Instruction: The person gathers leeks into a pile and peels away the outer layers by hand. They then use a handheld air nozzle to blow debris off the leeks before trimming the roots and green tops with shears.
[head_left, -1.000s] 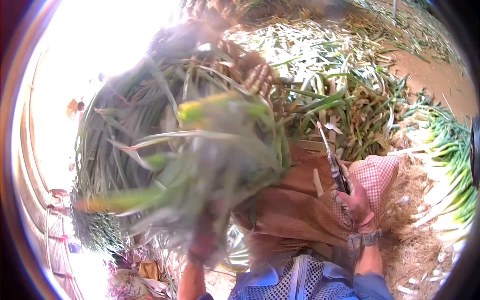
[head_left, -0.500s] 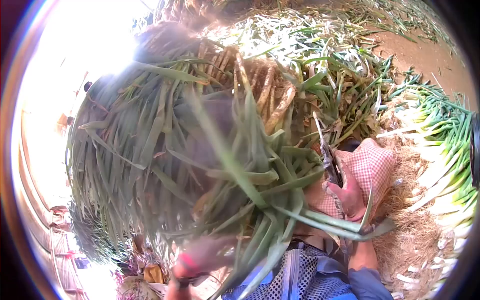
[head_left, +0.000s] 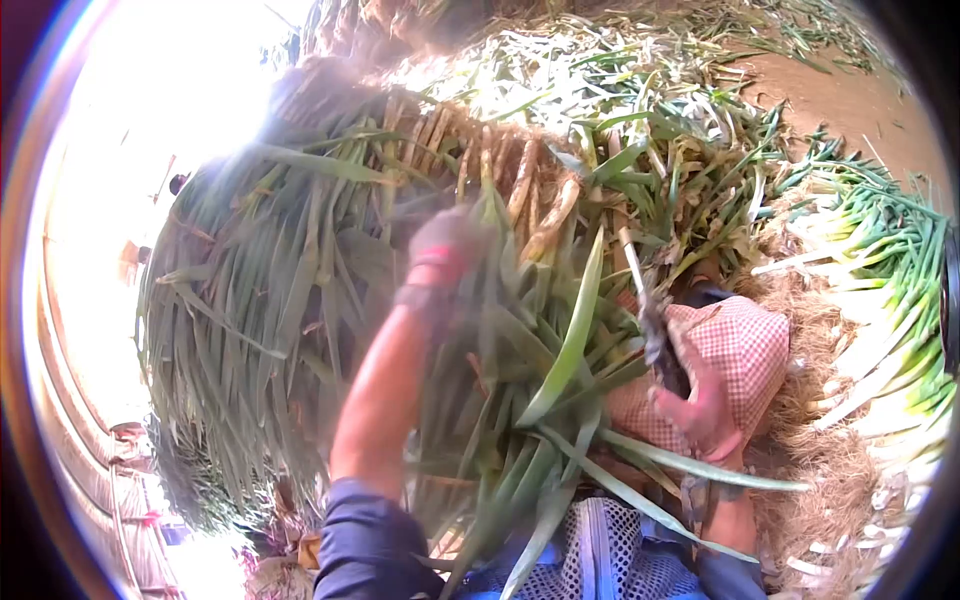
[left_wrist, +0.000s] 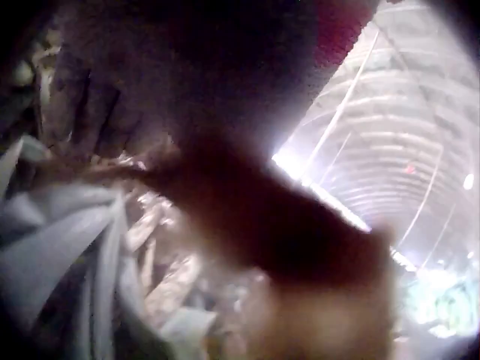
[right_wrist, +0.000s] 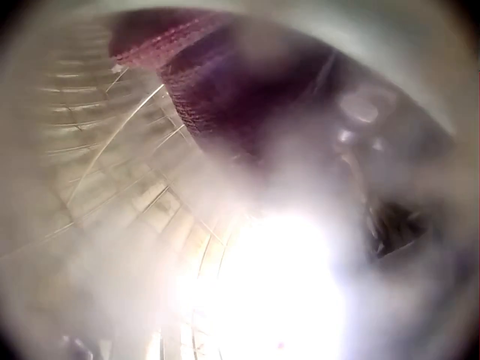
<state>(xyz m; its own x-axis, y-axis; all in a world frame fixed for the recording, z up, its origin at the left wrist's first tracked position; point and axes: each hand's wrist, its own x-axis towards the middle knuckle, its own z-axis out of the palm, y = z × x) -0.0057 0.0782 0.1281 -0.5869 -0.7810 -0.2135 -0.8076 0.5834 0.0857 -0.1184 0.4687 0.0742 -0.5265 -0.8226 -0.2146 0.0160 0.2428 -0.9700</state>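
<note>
Bare soil (head_left: pixel 825 105) shows at upper right, past the leafy litter (head_left: pixel 600 90); the heap of long green stalks (head_left: pixel 260 280) crowds the left and middle. The left hand (head_left: pixel 450 240) is over the heap, just left of some brown stems (head_left: pixel 522 182), its grip too blurred to tell. The right hand (head_left: pixel 705 405) grips a slim tool (head_left: pixel 651 315) beside checked cloth (head_left: pixel 750 345).

A long, tunnel-shaped shelter. Its pale roof (left_wrist: pixel 431 169) arches overhead in repeating ribs, crossed by thin slanting lines. At the far left of the head view, a pale side wall (head_left: pixel 75 370) appears curved. Dazzling white daylight (head_left: pixel 185 60) washes out the upper left. At the upper right, the floor (head_left: pixel 825 105) is bare brown earth, with leaf scraps scattered along its edges.
</note>
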